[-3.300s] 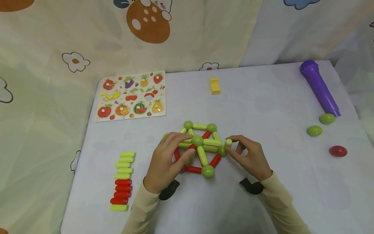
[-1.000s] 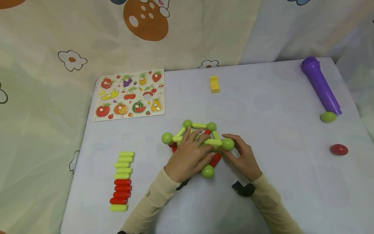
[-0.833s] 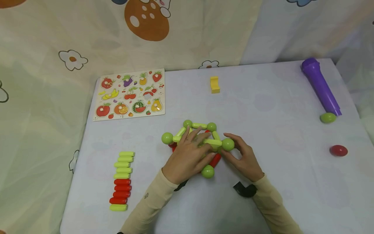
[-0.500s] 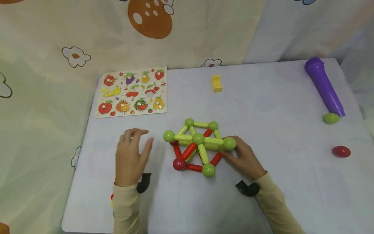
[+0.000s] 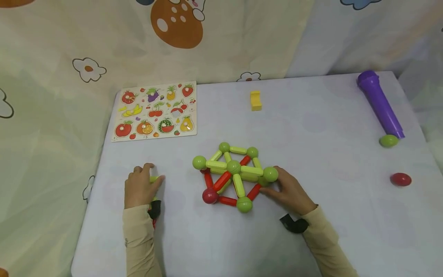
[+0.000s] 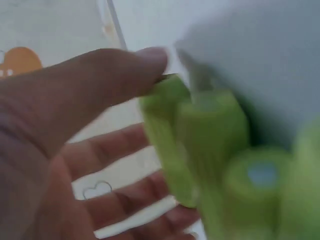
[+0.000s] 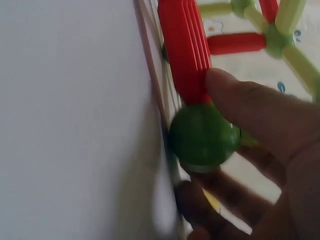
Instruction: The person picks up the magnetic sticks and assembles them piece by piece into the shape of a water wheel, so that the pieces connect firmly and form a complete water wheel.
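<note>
My left hand (image 5: 138,188) is over the row of loose sticks on the left, mostly covering them. Its thumb and fingers close round the end green magnetic building stick (image 6: 167,145); in the left wrist view the thumb is at one end and fingers lie behind it. My right hand (image 5: 290,194) holds the right side of a ball-and-stick structure (image 5: 233,167) of green and red parts. In the right wrist view the thumb presses a red stick (image 7: 185,50) beside a green ball (image 7: 205,137), with fingers behind that ball.
A fruit puzzle board (image 5: 154,111) lies at the back left, a small yellow block (image 5: 255,100) at the back middle. To the right are a purple toy microphone (image 5: 380,104), a loose green ball (image 5: 388,141) and a red ball (image 5: 400,179).
My left hand has left the structure and moved left to the loose sticks. My right hand stays at the structure, where a green ball now sits on the right; one loose green ball has gone.
</note>
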### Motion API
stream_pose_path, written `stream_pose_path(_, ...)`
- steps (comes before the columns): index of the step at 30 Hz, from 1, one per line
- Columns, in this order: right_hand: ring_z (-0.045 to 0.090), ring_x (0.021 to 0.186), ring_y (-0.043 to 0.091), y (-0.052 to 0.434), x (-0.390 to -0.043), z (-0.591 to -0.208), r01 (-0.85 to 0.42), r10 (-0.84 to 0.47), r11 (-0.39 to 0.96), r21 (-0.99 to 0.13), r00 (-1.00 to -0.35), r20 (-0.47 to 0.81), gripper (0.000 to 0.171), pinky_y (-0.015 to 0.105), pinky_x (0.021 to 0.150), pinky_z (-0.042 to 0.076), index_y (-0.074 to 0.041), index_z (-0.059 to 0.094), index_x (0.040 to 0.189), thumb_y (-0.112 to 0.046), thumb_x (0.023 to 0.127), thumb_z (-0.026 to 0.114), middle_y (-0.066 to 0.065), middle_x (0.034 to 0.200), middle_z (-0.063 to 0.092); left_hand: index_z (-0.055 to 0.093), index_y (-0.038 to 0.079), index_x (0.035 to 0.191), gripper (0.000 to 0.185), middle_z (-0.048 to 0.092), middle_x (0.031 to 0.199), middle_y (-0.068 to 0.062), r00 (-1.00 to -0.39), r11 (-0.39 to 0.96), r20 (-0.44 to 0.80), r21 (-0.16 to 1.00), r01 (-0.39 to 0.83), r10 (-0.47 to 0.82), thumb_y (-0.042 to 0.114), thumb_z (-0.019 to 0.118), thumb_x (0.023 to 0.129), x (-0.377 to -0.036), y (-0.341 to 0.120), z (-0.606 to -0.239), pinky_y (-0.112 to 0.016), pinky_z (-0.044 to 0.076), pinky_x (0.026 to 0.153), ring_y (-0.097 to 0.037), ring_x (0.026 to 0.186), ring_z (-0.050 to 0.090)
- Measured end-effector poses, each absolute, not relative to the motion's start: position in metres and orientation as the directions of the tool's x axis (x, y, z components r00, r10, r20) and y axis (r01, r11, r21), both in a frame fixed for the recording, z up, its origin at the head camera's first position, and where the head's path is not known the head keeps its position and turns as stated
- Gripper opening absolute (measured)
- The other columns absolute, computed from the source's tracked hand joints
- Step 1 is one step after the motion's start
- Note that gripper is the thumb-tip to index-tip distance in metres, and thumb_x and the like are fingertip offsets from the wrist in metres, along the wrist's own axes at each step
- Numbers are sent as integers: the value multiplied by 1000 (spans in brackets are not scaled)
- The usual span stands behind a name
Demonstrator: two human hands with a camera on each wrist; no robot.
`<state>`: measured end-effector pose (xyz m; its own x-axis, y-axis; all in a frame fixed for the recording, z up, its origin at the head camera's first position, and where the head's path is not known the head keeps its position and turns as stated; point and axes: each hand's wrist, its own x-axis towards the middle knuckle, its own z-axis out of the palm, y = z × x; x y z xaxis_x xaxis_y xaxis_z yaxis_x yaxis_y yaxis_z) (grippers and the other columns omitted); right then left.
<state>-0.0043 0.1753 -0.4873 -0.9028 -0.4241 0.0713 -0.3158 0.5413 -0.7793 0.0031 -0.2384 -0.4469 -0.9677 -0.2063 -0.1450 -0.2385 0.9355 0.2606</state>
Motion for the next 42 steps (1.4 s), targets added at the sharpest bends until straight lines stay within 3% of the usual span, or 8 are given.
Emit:
stream_pose_path(6, 47, 83, 6, 157, 10, -494, -323, -364, 588, -742, -924, 114, 41, 25, 72, 45, -18, 58, 101, -27, 71, 85, -11, 93, 53, 59, 3, 122, 43, 57, 107, -20, -991, 871, 28, 480, -100, -130, 26, 71, 87, 1, -210, -432, -52, 46, 80, -36, 96, 55)
stream_pose_path(12, 49, 79, 5, 137, 29, -494, -365, -356, 667, -650, -922, 153, 46, 25, 69, 47, -12, 60, 101, -33, 70, 86, -6, 92, 57, 60, 8, 122, 38, 59, 111, -13, -983, 685, 159, 727, 52, -94, 26, 68, 90, 6, -181, -418, -44, 47, 78, -22, 96, 56)
stream_pose_path(17, 52, 85, 4, 141, 31, -475, -411, -545, 654, -636, -838, -18, 43, 25, 74, 50, -14, 60, 114, -21, 76, 79, -10, 101, 59, 58, 7, 124, 37, 58, 112, -11, -975, 582, 170, 812, 54, -146, 25, 65, 92, 1, -170, -432, -36, 47, 82, -18, 98, 55)
stream_pose_path(21, 54, 84, 8, 142, 17, -465, -525, -634, 632, -570, -773, 9, 48, 27, 73, 50, -14, 61, 123, -1, 77, 71, -6, 99, 60, 58, 8, 126, 37, 58, 115, -9, -960, 482, 155, 876, 24, -235, 26, 63, 93, -3, -165, -446, -33, 47, 83, -19, 101, 55)
stream_pose_path(25, 49, 74, 11, 141, 4, -468, -616, -657, 643, -454, -749, 86, 47, 25, 65, 44, -18, 67, 116, 4, 75, 73, -5, 88, 56, 58, 9, 125, 35, 58, 117, -11, -933, 383, 146, 924, 9, -329, 26, 62, 94, -10, -153, -456, -34, 46, 84, -21, 100, 55)
stream_pose_path(30, 47, 72, 12, 147, 4, -471, -600, -625, 697, -393, -777, 79, 39, 26, 64, 43, -15, 70, 104, 3, 71, 78, -5, 82, 52, 57, -1, 122, 31, 57, 116, -21, -925, 336, 152, 941, 28, -349, 16, 59, 96, -25, -127, -448, -42, 46, 85, -32, 98, 56)
stream_pose_path(34, 48, 75, 12, 155, 8, -471, -549, -587, 712, -437, -808, 59, 32, 27, 65, 44, -15, 69, 101, -3, 73, 79, -5, 85, 52, 57, -2, 121, 31, 57, 116, -19, -934, 341, 138, 940, 19, -330, 17, 58, 96, -30, -122, -449, -44, 46, 86, -33, 100, 55)
stream_pose_path(42, 49, 83, 3, 163, 23, -462, -398, -566, 596, -697, -824, -14, 37, 25, 73, 48, -18, 62, 110, -12, 77, 76, -15, 96, 54, 62, 13, 120, 33, 63, 116, -1, -945, 330, 112, 944, 4, -307, 36, 54, 98, -18, -135, -463, -37, 45, 83, -16, 99, 55)
